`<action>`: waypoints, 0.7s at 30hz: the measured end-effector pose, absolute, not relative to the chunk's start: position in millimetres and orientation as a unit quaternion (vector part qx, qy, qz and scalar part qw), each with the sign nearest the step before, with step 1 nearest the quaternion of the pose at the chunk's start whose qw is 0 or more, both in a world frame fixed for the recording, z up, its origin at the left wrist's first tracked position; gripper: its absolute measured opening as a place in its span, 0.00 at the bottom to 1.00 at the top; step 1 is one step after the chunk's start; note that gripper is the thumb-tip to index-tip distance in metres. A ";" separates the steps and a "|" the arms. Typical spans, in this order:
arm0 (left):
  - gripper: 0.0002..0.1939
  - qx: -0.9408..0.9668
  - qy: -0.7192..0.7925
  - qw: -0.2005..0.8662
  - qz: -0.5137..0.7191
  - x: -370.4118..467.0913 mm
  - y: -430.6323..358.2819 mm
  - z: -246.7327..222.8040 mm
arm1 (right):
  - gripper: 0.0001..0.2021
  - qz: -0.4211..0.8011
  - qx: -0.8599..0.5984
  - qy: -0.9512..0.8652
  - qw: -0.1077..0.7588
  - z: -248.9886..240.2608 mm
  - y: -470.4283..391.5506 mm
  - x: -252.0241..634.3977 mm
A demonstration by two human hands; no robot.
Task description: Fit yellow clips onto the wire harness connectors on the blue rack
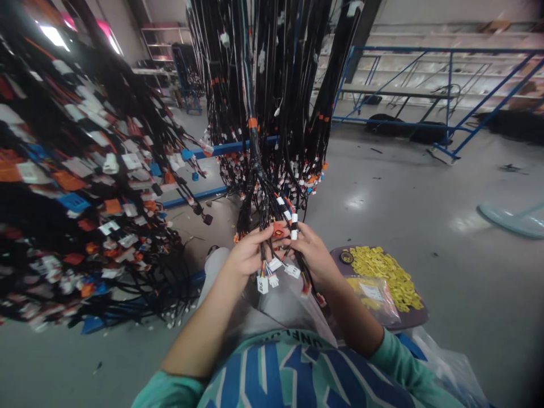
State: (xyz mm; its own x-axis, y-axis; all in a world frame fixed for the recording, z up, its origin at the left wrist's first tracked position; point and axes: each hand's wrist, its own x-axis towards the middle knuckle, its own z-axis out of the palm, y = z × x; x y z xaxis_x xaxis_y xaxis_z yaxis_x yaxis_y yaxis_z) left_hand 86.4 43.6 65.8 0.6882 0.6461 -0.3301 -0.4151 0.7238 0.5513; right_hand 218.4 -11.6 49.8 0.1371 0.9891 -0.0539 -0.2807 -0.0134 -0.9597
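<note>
A black-taped wiring harness (254,147) with an orange band hangs in front of me, its lower end fanning into several thin branches. My left hand (251,249) is closed around some of these branches, thumb and finger at a red-orange connector (278,230). Opposite it, my right hand (312,249) grips more branches of the same harness, close to white-and-black labels (294,226). White connectors (262,284) dangle below and between the hands, one with dark lettering. The undersides of both hands' fingers are partly hidden by wires.
Many more harnesses (280,73) hang behind, and a dense bunch with coloured connectors (110,207) fills the left. At my right, a stool top (419,326) bears yellow pieces (382,269) and a clear bag (376,297). A blue metal frame (450,96) stands farther back.
</note>
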 end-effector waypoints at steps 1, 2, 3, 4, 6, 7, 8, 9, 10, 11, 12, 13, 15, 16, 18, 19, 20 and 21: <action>0.14 0.214 0.256 0.896 0.292 85.0 45.2 64.9 | 0.20 0.529 -0.475 -0.383 0.590 50.8 -10.8 219.9; 0.14 0.209 0.250 0.900 0.288 83.5 47.1 63.5 | 0.20 0.521 -0.483 -0.389 0.586 51.6 -10.1 221.6; 0.13 0.210 0.242 0.904 0.284 81.7 49.3 61.6 | 0.20 0.515 -0.490 -0.392 0.583 52.2 -9.6 223.4; 0.12 0.219 0.234 0.906 0.278 79.9 51.7 59.4 | 0.20 0.513 -0.495 -0.390 0.583 52.5 -9.3 225.1; 0.11 0.251 0.221 0.904 0.265 76.3 56.6 54.6 | 0.20 0.520 -0.489 -0.374 0.592 52.3 -9.0 227.5; 0.10 0.270 0.220 0.900 0.261 74.7 58.9 52.4 | 0.20 0.527 -0.481 -0.365 0.598 51.8 -8.8 228.2; 0.09 0.288 0.222 0.895 0.260 73.5 61.0 50.8 | 0.20 0.532 -0.474 -0.358 0.603 50.9 -8.7 228.5; 0.08 0.302 0.226 0.888 0.264 72.5 62.9 49.7 | 0.21 0.534 -0.472 -0.355 0.605 49.8 -8.5 228.6; 0.07 0.313 0.234 0.880 0.271 71.6 64.5 49.1 | 0.22 0.531 -0.475 -0.357 0.604 48.6 -8.2 228.6; 0.06 0.319 0.243 0.873 0.279 70.8 65.9 48.9 | 0.22 0.524 -0.484 -0.361 0.601 47.4 -7.9 228.6; 0.05 0.318 0.251 0.869 0.284 70.0 67.1 48.8 | 0.22 0.513 -0.493 -0.368 0.598 46.3 -7.5 228.6; 0.05 0.312 0.256 0.869 0.287 69.1 68.0 48.8 | 0.22 0.501 -0.502 -0.376 0.597 45.4 -7.0 228.7; 0.04 0.291 0.257 0.877 0.284 66.9 68.7 47.7 | 0.20 0.478 -0.512 -0.385 0.602 44.3 -6.4 229.2; 0.04 0.290 0.254 0.880 0.278 65.7 68.4 46.4 | 0.19 0.472 -0.513 -0.385 0.605 44.1 -6.2 229.5; 0.06 0.322 0.248 0.876 0.258 63.5 66.1 42.7 | 0.16 0.475 -0.512 -0.382 0.606 43.9 -6.3 230.0; 0.10 0.351 0.250 0.868 0.248 62.7 64.5 40.5 | 0.16 0.481 -0.509 -0.381 0.604 43.8 -6.6 230.1; 0.13 0.381 0.258 0.855 0.240 61.9 62.7 38.4 | 0.16 0.488 -0.505 -0.382 0.600 43.7 -6.9 230.2; 0.14 0.411 0.271 0.838 0.236 61.3 61.0 36.3 | 0.15 0.495 -0.501 -0.384 0.598 43.5 -7.2 230.1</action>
State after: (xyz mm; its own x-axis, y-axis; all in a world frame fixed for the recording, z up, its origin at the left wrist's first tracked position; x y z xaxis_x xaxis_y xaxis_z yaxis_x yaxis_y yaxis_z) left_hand 61.3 61.0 36.3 0.7415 0.6183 -0.2606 -0.1723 0.5508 0.8167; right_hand 230.1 -7.2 43.5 0.2153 0.9759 -0.0361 -0.2064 0.0093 -0.9784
